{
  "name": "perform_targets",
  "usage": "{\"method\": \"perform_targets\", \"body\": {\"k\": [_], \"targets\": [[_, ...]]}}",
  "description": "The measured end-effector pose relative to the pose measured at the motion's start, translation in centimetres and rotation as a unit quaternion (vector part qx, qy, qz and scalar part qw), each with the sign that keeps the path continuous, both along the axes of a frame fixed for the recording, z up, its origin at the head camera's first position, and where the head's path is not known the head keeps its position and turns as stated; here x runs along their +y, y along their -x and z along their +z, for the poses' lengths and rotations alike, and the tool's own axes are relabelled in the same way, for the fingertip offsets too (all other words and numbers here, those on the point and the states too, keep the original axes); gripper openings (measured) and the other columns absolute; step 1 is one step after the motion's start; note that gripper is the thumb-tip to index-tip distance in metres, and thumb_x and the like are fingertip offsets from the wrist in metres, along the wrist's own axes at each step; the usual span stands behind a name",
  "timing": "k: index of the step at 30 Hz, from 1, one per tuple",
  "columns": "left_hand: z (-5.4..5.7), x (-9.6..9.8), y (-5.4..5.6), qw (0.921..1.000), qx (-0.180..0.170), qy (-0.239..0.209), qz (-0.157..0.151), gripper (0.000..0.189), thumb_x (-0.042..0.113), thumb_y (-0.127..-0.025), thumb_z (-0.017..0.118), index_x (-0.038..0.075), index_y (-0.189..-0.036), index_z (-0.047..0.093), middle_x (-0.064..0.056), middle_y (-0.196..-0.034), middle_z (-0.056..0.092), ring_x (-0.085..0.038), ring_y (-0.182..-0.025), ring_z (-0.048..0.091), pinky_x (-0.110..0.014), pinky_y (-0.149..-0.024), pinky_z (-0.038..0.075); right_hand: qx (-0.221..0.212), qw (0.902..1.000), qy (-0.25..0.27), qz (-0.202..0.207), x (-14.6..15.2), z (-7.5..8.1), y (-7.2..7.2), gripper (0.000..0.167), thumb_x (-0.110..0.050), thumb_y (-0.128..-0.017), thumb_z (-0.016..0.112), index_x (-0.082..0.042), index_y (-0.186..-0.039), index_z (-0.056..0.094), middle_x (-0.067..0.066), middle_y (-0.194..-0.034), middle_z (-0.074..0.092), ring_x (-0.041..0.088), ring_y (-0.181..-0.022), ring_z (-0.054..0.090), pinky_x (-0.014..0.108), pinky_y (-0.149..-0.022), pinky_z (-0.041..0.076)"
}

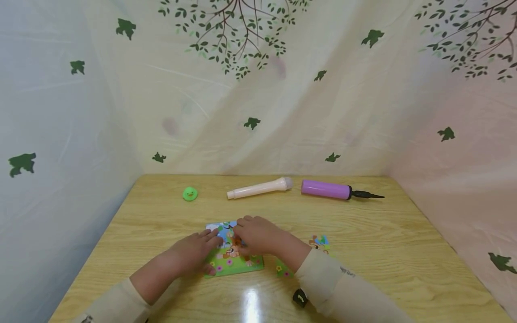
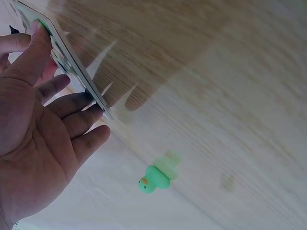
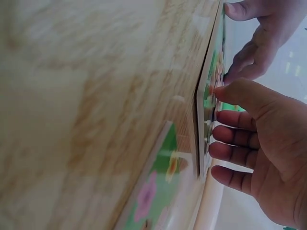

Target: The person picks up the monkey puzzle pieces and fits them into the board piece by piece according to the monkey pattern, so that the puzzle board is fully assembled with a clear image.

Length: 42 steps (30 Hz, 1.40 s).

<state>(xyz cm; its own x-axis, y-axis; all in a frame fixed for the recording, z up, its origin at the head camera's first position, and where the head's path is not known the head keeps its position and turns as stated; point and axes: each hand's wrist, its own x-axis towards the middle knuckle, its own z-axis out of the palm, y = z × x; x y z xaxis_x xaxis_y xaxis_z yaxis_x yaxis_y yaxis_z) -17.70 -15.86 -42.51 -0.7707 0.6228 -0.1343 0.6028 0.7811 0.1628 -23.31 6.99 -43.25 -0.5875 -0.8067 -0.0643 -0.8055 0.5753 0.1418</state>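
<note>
A picture puzzle board [image 1: 234, 270] with a cartoon animal, pink flowers, green grass and blue sky lies flat on the wooden table. My left hand [image 1: 187, 255] rests along its left side, the thumb near the lower corner and the fingers over the upper left. In the left wrist view, that hand's fingers [image 2: 88, 141] spread loosely at the board's edge. My right hand [image 1: 258, 235] reaches onto the board's upper right part. Its thumb and fingertips [image 3: 221, 151] touch the picture surface in the right wrist view, the fingers nearly straight.
Loose puzzle pieces [image 1: 321, 242] lie right of the board, partly behind my right forearm. A small black object [image 1: 300, 298] sits by the right sleeve. Along the back are a green toy duck [image 1: 190, 194], a pale toy microphone [image 1: 258, 188] and a purple hand pump [image 1: 326, 189].
</note>
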Motion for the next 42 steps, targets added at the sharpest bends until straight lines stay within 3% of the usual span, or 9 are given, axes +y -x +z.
{"method": "perform_targets", "body": {"k": [14, 24, 32, 42], "targets": [[0.24, 0.29, -0.12, 0.9992, -0.024, 0.028, 0.017, 0.083, 0.049, -0.080, 0.073, 0.012, -0.149, 0.042, -0.020, -0.156, 0.035, -0.040, -0.142, 0.036, -0.055, -0.112, 0.037, -0.027, 0.9995, 0.015, 0.000, 0.39, -0.22, -0.03, 0.028, -0.050, -0.096, 0.058, -0.024, -0.105, 0.060, -0.009, -0.099, 0.053, 0.009, -0.090, 0.049, 0.024, -0.072, 0.046], [0.28, 0.51, 0.01, 0.9979, -0.017, 0.060, 0.018, 0.085, 0.053, -0.080, 0.070, 0.016, -0.150, 0.041, -0.017, -0.157, 0.034, -0.037, -0.143, 0.035, -0.052, -0.112, 0.038, -0.032, 0.9993, 0.018, 0.002, 0.75, -0.23, 0.10, 0.029, -0.051, -0.094, 0.059, -0.025, -0.107, 0.059, -0.009, -0.101, 0.053, 0.010, -0.091, 0.050, 0.025, -0.072, 0.048], [0.14, 0.41, -0.03, 0.9972, -0.021, 0.065, 0.029, 0.087, 0.055, -0.079, 0.070, 0.018, -0.151, 0.040, -0.015, -0.158, 0.033, -0.035, -0.143, 0.036, -0.052, -0.109, 0.042, -0.032, 0.9990, 0.032, 0.005, 0.61, -0.17, 0.11, 0.028, -0.051, -0.095, 0.058, -0.024, -0.103, 0.060, -0.010, -0.094, 0.050, 0.008, -0.084, 0.047, 0.023, -0.066, 0.042], [0.10, 0.41, 0.08, 0.9975, -0.022, 0.062, 0.024, 0.086, 0.054, -0.078, 0.070, 0.019, -0.151, 0.040, -0.017, -0.158, 0.033, -0.037, -0.143, 0.036, -0.054, -0.109, 0.041, -0.052, 0.9980, 0.037, -0.001, 0.94, -0.25, 0.25, 0.030, -0.051, -0.094, 0.061, -0.026, -0.111, 0.061, -0.010, -0.100, 0.052, 0.009, -0.091, 0.049, 0.024, -0.072, 0.046]]}}
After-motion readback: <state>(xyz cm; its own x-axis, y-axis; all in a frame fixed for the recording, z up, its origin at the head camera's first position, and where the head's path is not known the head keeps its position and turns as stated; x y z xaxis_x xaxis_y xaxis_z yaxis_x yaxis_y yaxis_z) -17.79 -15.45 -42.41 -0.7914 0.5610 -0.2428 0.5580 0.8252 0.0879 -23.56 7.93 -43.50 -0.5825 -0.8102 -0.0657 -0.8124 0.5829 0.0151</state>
